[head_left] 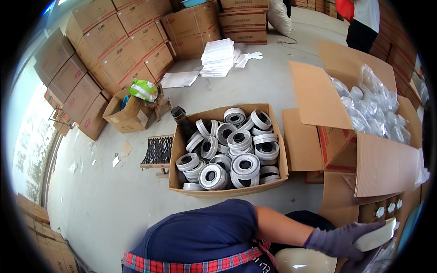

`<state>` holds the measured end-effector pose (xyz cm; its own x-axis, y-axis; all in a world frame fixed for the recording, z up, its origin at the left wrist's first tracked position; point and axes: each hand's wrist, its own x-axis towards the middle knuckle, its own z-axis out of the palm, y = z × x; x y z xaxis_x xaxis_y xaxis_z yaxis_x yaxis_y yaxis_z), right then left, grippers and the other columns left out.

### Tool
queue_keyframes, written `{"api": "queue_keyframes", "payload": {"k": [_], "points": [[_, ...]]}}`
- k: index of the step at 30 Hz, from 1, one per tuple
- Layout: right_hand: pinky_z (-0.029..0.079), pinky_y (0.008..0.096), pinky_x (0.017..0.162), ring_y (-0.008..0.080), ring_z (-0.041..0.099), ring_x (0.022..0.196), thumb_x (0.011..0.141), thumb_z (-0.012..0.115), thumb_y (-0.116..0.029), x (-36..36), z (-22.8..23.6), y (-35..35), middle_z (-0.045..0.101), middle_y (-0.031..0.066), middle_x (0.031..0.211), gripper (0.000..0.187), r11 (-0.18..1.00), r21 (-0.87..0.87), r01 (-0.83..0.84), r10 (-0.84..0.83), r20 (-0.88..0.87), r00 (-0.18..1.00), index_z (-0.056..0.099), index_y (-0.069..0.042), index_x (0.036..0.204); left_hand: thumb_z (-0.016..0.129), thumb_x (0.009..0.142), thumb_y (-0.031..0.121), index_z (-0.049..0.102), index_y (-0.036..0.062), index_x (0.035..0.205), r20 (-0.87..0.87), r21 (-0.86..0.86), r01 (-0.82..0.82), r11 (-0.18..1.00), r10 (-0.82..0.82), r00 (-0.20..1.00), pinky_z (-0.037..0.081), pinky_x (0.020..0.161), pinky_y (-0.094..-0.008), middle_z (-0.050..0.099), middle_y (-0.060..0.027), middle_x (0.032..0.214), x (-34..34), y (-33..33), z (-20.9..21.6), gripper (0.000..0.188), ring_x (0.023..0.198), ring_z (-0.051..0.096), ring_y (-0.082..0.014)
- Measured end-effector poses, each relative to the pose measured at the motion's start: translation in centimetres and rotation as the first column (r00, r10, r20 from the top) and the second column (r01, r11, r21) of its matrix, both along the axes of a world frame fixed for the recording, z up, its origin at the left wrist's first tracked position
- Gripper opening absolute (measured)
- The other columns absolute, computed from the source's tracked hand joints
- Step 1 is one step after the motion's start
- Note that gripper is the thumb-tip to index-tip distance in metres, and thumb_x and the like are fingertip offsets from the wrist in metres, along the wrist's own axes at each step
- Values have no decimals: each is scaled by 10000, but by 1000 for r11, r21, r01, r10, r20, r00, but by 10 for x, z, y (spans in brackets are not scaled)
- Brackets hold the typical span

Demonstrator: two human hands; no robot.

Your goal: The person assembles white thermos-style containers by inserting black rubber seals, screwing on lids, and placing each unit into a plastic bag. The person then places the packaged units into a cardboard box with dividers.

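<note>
My left hand (334, 240), in a purple-grey knit glove, reaches across to the lower right. Its fingers are closed around a pale, smooth-sided piece (377, 235) whose kind I cannot make out. Below the wrist sits a shiny cream rounded thing (306, 261), cut off by the lower edge. A dark purple patch under the left glove (357, 265) seems to be my right hand; its fingers are hidden. Close by, clear plastic wrapping (383, 260) lies crumpled. Beside the held piece, a divided carton (364, 212) contains several items with white knobs (380, 211).
A carton (227, 193) of grey-white ring-shaped parts (246, 166) and a dark bottle (180, 117) stands ahead. To the right, an open carton (384, 166) holds clear-bagged items (371, 111). Stacked boxes (123, 50), white sheets (217, 57), a slatted stool (157, 150) and another person (364, 22) are farther off.
</note>
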<state>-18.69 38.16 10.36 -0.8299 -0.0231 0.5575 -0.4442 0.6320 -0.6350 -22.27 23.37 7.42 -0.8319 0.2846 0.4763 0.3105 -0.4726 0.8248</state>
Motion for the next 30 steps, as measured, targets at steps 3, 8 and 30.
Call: {"api": "queue_keyframes", "payload": {"k": [3,8,30], "points": [[428,466,1098,350,510,1312,978,588,-260,-1,0,-9,458,246,1471,664,998,-51,-24,26,24,999,325,23,1518,695,726,-12,335,47,1541,-319,20,-323,946,312,895,380,1143,-403,483,-259,1445,-6,17,-21,893,1365,468,-370],[448,455,1085,349,523,1294,935,656,-209,-8,6,-16,447,259,1470,776,987,-132,-93,104,79,991,236,23,1545,688,792,74,318,83,1568,-52,33,81,996,-79,996,401,1116,-373,545,-180,1405,-10,-13,4,860,1282,546,-256],[565,290,792,191,707,903,1050,492,-262,97,-18,124,727,117,1022,368,652,-718,244,260,514,817,639,11,1248,890,711,141,443,-8,1489,-119,-484,432,762,-546,830,436,1104,-371,585,-156,1409,-23,51,37,909,1290,563,-229]]}}
